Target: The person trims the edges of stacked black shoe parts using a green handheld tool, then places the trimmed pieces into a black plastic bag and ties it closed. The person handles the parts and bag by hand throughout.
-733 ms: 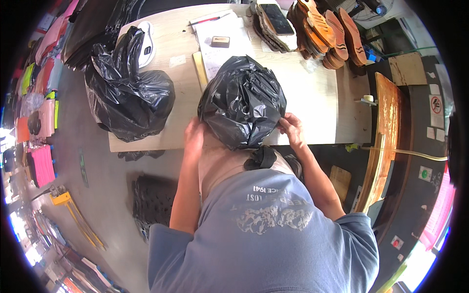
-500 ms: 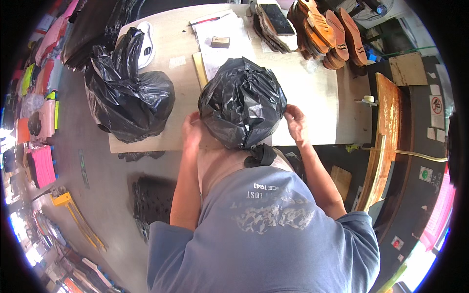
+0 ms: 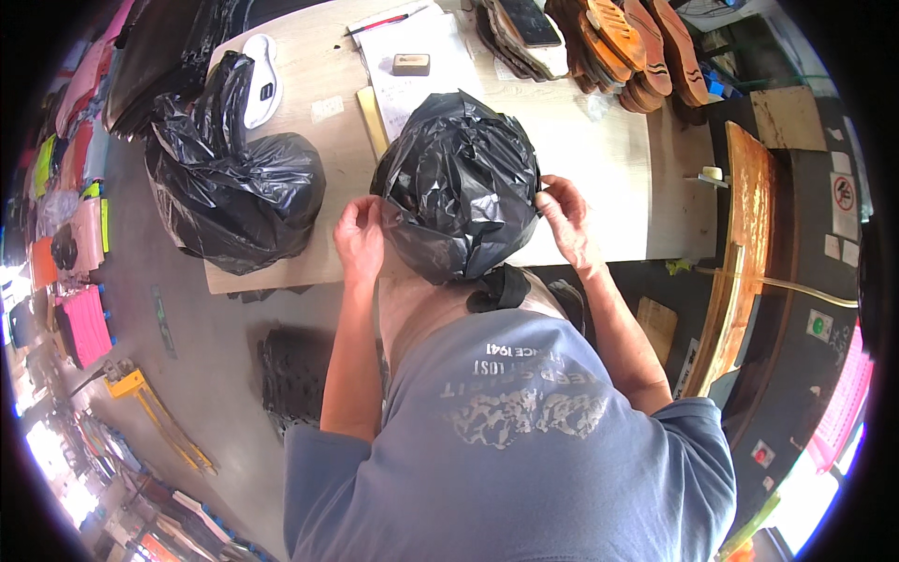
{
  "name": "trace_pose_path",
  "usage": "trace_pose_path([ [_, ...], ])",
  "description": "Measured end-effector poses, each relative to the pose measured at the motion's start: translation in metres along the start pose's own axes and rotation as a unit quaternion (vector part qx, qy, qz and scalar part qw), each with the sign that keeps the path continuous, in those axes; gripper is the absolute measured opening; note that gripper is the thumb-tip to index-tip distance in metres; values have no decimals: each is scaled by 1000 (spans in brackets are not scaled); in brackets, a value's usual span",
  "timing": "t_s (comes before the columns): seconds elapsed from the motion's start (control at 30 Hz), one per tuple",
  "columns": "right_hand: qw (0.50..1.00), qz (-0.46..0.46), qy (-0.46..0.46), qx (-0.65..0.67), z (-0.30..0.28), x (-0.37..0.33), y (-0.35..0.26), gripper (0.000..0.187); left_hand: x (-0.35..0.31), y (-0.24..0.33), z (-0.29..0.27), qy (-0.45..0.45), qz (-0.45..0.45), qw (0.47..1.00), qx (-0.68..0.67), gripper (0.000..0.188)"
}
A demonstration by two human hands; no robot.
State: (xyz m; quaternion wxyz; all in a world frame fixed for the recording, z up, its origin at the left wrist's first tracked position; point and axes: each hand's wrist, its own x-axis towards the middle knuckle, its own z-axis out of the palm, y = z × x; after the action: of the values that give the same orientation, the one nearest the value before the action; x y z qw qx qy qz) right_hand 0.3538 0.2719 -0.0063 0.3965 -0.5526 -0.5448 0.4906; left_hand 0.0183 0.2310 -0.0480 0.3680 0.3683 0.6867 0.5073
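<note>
A bulging black plastic bag [image 3: 461,183] stands at the near edge of a pale wooden table [image 3: 599,159], its knotted end hanging toward my chest. My left hand [image 3: 359,236] pinches the bag's plastic on its left side. My right hand [image 3: 562,214] grips the plastic on the right side. Both hands press against the bag from opposite sides.
A second filled black bag [image 3: 234,192] sits on the table's left end by a white shoe sole [image 3: 258,80]. Papers [image 3: 417,56] with a small brown block and a row of brown shoe soles [image 3: 618,42] lie at the back. A wooden panel [image 3: 744,253] leans at right.
My hands have slid outward and slightly up along the two sides of the bag. The bag itself has stayed in place.
</note>
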Motion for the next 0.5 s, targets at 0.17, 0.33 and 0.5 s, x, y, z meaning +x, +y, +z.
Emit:
trace_pose_path([
  [0.17, 998, 48, -28, 19, 11, 2, -9, 22, 2, -2, 5, 14, 3, 1000, 13, 7],
  [0.33, 998, 50, -30, 15, 11, -12, -33, 21, 2, -2, 3, 17, 18, 999, -26, 8],
  [0.5, 987, 33, -91, -129, 4, -28, -46, 17, 0, -2, 1, 20, 4, 999, -45, 9],
])
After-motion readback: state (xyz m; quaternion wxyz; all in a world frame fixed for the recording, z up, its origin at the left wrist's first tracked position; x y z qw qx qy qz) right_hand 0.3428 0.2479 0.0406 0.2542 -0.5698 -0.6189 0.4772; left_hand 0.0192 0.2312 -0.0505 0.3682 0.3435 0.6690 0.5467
